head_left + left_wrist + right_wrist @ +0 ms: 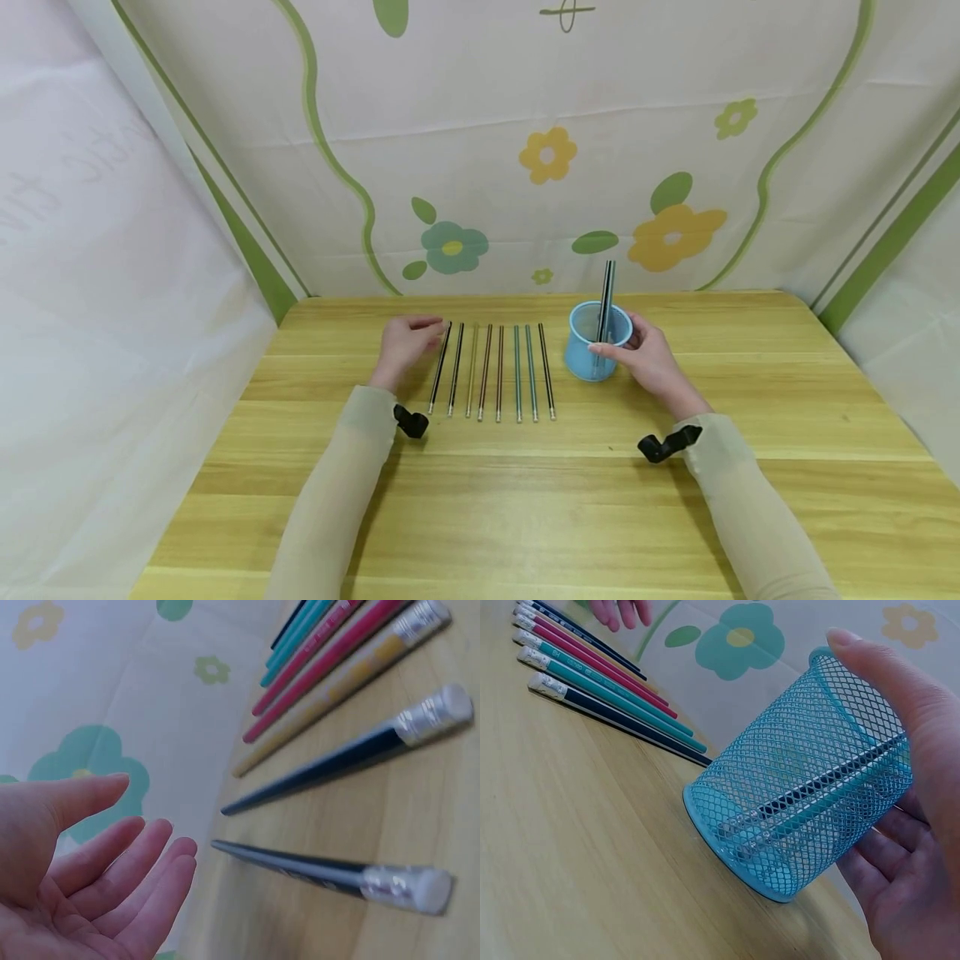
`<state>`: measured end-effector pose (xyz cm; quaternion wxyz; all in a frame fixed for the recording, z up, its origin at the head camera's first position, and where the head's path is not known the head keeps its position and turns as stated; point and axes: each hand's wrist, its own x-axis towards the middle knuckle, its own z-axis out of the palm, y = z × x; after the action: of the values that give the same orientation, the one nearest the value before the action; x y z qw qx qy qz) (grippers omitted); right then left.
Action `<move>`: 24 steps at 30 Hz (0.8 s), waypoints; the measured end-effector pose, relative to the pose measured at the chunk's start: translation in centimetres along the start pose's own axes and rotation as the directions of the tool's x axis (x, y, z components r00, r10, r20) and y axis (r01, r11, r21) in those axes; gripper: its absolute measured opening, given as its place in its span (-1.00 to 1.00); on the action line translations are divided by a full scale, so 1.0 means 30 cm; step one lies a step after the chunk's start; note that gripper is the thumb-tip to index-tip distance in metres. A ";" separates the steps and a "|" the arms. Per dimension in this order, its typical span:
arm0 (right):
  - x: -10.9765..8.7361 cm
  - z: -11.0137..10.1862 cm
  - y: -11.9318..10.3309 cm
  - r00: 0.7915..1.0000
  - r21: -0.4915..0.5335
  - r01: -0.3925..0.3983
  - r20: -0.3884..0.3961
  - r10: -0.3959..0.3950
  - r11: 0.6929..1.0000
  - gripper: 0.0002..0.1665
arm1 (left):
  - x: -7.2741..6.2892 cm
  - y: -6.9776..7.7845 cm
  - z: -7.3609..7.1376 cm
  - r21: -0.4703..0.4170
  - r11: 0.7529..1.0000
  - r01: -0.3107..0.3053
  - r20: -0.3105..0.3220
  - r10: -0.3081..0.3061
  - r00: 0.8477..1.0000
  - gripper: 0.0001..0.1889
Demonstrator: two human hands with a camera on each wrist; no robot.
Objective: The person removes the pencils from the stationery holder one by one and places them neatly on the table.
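Note:
A row of several pencils lies side by side, eraser ends toward me. My left hand (pixel 406 343) is just beside the leftmost black pencil (pixel 441 367), near its far end. In the left wrist view its fingers are loosely bent with nothing between them, apart from that black pencil (pixel 322 874). My right hand (pixel 647 357) grips a light blue mesh pencil cup (pixel 585 354), thumb at the rim and fingers round the far side. Inside the cup lean a black pencil (pixel 810 787) and a teal one (pixel 810 813), seen through the mesh.
Between the hands lie a yellow pencil (pixel 472 371), two red pencils (pixel 486 371) and two teal pencils (pixel 531 371). Another black pencil (pixel 547 371) lies nearest the cup. Behind the wooden table (pixel 525 517) hangs a flowered cloth (pixel 450 125).

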<state>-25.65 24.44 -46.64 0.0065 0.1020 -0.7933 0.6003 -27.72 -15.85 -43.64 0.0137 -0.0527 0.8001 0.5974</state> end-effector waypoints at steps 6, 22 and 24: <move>0.000 -0.001 0.000 1.000 -0.002 0.008 0.004 -0.008 1.000 -0.08 | -0.014 0.037 0.018 0.011 0.998 -0.067 0.030 0.067 0.997 -0.64; -0.005 -0.002 -0.001 1.000 0.004 -0.003 0.010 0.003 1.000 -0.07 | -0.069 0.116 0.126 0.106 0.970 -0.216 0.098 0.206 0.974 -0.62; -0.005 -0.002 -0.002 1.000 0.006 -0.002 0.011 0.002 1.000 -0.07 | -0.074 0.124 0.144 0.106 0.968 -0.226 0.106 0.215 0.971 -0.61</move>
<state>-25.51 24.51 -46.60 0.0013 0.1047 -0.7917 0.6019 -26.07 -10.51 -41.14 -0.0123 0.0658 0.8332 0.5489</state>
